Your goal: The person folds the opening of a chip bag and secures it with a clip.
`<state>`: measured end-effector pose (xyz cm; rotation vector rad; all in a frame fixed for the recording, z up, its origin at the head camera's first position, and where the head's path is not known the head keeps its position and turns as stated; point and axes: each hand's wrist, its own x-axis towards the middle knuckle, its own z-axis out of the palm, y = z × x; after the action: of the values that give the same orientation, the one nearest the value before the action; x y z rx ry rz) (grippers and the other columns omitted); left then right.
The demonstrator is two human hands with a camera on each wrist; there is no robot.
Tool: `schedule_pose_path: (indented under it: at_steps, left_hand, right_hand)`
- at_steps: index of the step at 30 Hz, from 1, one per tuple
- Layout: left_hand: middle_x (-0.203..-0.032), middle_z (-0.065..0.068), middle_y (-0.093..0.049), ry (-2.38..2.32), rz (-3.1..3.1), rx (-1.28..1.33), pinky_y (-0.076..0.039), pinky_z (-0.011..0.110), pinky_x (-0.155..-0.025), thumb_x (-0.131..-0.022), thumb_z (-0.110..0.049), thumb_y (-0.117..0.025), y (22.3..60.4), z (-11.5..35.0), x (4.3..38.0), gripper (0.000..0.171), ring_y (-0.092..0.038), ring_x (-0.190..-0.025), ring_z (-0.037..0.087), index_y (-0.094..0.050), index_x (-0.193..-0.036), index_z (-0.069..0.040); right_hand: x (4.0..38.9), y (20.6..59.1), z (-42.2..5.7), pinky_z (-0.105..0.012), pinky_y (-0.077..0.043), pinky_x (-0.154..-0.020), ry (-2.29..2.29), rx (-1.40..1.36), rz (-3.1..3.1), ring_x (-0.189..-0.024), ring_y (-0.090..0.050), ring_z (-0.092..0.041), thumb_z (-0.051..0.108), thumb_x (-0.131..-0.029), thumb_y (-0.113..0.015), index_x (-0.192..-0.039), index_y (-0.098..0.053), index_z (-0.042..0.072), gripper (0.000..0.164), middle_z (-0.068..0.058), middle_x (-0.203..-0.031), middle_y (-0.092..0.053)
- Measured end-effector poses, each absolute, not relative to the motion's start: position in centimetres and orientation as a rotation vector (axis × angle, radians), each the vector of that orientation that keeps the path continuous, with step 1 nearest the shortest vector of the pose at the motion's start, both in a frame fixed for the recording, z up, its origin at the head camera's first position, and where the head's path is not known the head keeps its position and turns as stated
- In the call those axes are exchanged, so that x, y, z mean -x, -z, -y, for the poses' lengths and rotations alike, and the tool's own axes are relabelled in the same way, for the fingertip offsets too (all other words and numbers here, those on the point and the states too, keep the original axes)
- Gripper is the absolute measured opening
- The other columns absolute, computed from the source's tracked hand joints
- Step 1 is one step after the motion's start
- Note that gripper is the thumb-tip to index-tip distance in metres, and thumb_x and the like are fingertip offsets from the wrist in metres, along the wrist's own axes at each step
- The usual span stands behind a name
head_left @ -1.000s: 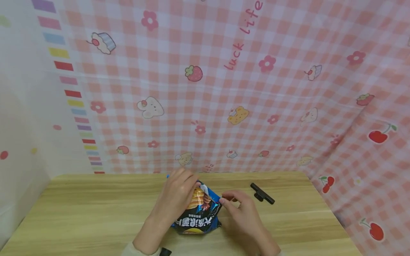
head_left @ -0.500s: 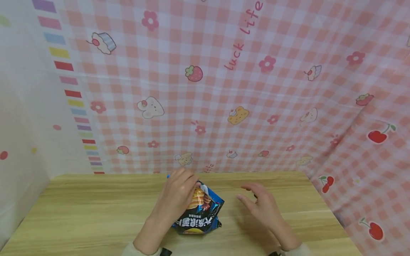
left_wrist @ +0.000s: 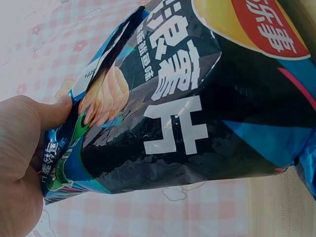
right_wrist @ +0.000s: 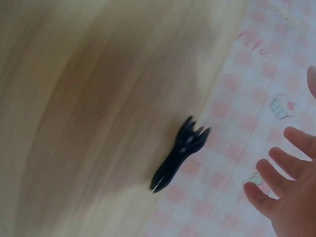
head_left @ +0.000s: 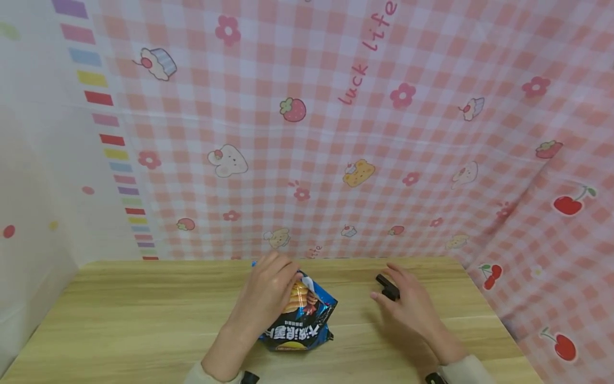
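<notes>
A blue and black bag of potato chips [head_left: 299, 312] stands tilted near the middle of the table. My left hand [head_left: 271, 288] grips its upper edge, and in the left wrist view the thumb [left_wrist: 61, 109] presses on the bag's front [left_wrist: 182, 98] near that edge. Right of the bag, my right hand [head_left: 414, 304] hovers with spread fingers around a black bag clip [head_left: 389, 289], a slim bar with a short tab. The right wrist view has the clip [right_wrist: 180, 155] on the tabletop, apart from the fingers [right_wrist: 284, 185].
The wooden table [head_left: 158, 314] ends at a pink checked cloth [head_left: 259, 138] hanging behind it. More of this cloth hangs along the right side, and a pale cloth [head_left: 43, 160] covers the left. Black bands sit at both wrists.
My right hand has let go of the bag's right corner and moved right to the bag clip, its fingers spreading. My left hand keeps its hold on the bag.
</notes>
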<state>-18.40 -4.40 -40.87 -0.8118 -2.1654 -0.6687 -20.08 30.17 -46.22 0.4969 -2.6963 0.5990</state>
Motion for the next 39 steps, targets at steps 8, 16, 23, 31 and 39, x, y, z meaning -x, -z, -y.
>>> schedule_pose_path:
  at_steps: [8, 16, 23, 31, 39]
  left_hand:
    - [-0.09, 0.001, -0.069, 0.669, 2.166, 0.81, -0.053, 0.031, -0.078, -0.088, -0.004, -0.084, 40.8, 4.3, 18.5, 0.011, -0.06, -0.087, 0.018, -0.077, -0.096, -0.004]
    - [-0.09, 0.001, -0.068, 0.667, 2.162, 0.812, -0.053, 0.031, -0.078, -0.087, -0.004, -0.084, 40.8, 4.4, 18.4, 0.011, -0.06, -0.088, 0.018, -0.077, -0.096, -0.004]
    - [-0.09, 0.001, -0.069, 0.671, 2.172, 0.807, -0.054, 0.031, -0.079, -0.085, -0.003, -0.086, 40.8, 4.3, 18.4, 0.014, -0.06, -0.089, 0.018, -0.077, -0.096, -0.004]
    - [-0.091, 0.001, -0.07, 0.664, 2.17, 0.813, -0.053, 0.031, -0.08, -0.085, -0.003, -0.086, 40.8, 4.4, 18.2, 0.014, -0.06, -0.089, 0.018, -0.078, -0.096, -0.004]
    - [-0.091, 0.001, -0.069, 0.661, 2.169, 0.812, -0.053, 0.031, -0.081, -0.085, -0.003, -0.086, 40.8, 4.5, 18.2, 0.013, -0.06, -0.089, 0.018, -0.078, -0.095, -0.004]
  right_hand:
    - [21.2, 46.7, -32.0, -0.071, -0.045, -0.103, -0.497, -0.436, 2.835, -0.133, -0.049, -0.056, 0.044, -0.092, -0.08, -0.145, -0.053, -0.007, 0.078, -0.034, -0.149, -0.049]
    - [22.1, 47.4, -33.0, -0.068, -0.047, -0.102, -0.468, -0.347, 2.939, -0.132, -0.051, -0.054, 0.05, -0.092, -0.078, -0.146, -0.051, -0.008, 0.084, -0.033, -0.146, -0.051]
    - [22.7, 48.2, -33.5, -0.061, -0.054, -0.093, -0.395, -0.297, 3.004, -0.121, -0.059, -0.046, 0.062, -0.089, -0.076, -0.141, -0.058, -0.006, 0.088, -0.029, -0.137, -0.059]
    - [22.8, 48.4, -33.4, -0.053, -0.057, -0.081, -0.377, -0.244, 3.075, -0.103, -0.065, -0.035, 0.061, -0.086, -0.079, -0.129, -0.065, -0.007, 0.082, -0.024, -0.121, -0.065]
    - [23.6, 48.3, -33.7, -0.048, -0.056, -0.075, -0.505, -0.268, 3.117, -0.085, -0.062, -0.021, 0.045, -0.087, -0.085, -0.116, -0.072, 0.0, 0.055, -0.005, -0.096, -0.065]
